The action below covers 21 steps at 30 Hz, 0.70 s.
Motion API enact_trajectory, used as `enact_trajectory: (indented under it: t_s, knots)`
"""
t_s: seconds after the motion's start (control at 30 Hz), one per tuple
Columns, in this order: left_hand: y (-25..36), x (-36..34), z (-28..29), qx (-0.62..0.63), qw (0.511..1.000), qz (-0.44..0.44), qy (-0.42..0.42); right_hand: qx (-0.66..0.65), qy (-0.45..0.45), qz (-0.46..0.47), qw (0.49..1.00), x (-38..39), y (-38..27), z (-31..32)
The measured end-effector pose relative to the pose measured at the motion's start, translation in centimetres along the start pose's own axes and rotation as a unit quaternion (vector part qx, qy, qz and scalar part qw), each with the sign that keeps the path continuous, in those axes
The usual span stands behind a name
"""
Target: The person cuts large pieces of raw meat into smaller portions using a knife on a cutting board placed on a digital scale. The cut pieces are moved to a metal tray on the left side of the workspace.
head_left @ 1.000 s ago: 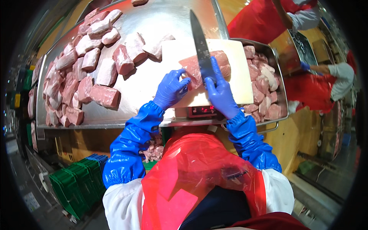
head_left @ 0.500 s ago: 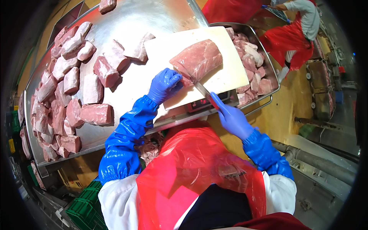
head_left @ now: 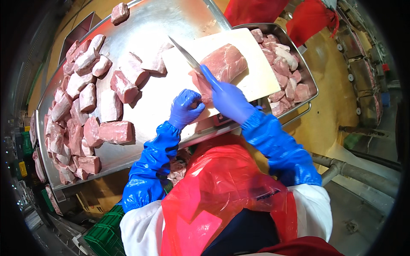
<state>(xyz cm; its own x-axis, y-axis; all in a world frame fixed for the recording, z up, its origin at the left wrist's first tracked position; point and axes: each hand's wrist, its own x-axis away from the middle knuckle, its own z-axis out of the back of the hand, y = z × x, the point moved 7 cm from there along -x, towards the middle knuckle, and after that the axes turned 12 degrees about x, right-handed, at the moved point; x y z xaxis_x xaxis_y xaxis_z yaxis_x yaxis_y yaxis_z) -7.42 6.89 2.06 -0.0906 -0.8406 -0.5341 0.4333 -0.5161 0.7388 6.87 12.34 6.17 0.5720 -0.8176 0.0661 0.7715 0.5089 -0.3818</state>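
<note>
My right hand [head_left: 230,100], in a blue glove, grips a long knife [head_left: 183,50]; its blade points up and left across the left part of a large pink meat piece [head_left: 225,59] on the white cutting board [head_left: 260,77]. A narrower cut portion [head_left: 200,85] lies at the piece's lower left, partly behind that hand. My gloved left hand [head_left: 186,106] is curled at the board's lower left, beside the cut portion; whatever its fingers hold is hidden. A scale [head_left: 223,120] shows under the board's near edge.
Many meat pieces [head_left: 87,97] cover the left of a metal table [head_left: 153,21]. A steel tray [head_left: 306,111] of meat chunks sits right of the board. Red aprons of co-workers [head_left: 306,23] show at top right. Green crates [head_left: 106,226] stand low at left; a railing [head_left: 363,175] runs at lower right.
My right hand and knife have moved up and left from the board's near edge, the blade swung over the meat. My left hand sits slightly lower in view. The co-workers are now mostly out of frame.
</note>
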Motion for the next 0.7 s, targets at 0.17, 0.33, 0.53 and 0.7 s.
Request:
enact_trajectory:
  t_s: [0.17, 0.33, 0.53, 0.7]
  knots:
    - [-4.7, 0.3, 2.0, 0.020, 0.992, 0.103, 0.075, 0.164, -0.174, -0.028, 0.971, 11.6, 4.3, -0.6]
    - [-8.2, -0.6, 6.8, -0.005, 0.980, 0.186, 0.068, 0.128, -0.154, 0.004, 0.980, 18.0, 8.2, 4.8]
    - [-5.8, -4.2, 2.0, -0.002, 0.989, 0.128, 0.071, -0.415, 0.030, -0.079, 0.906, 6.8, 8.8, 5.4]
    - [-0.1, -0.6, -3.7, -0.077, 0.980, 0.128, 0.128, -0.505, 0.137, -0.082, 0.848, -6.2, 13.7, 2.3]
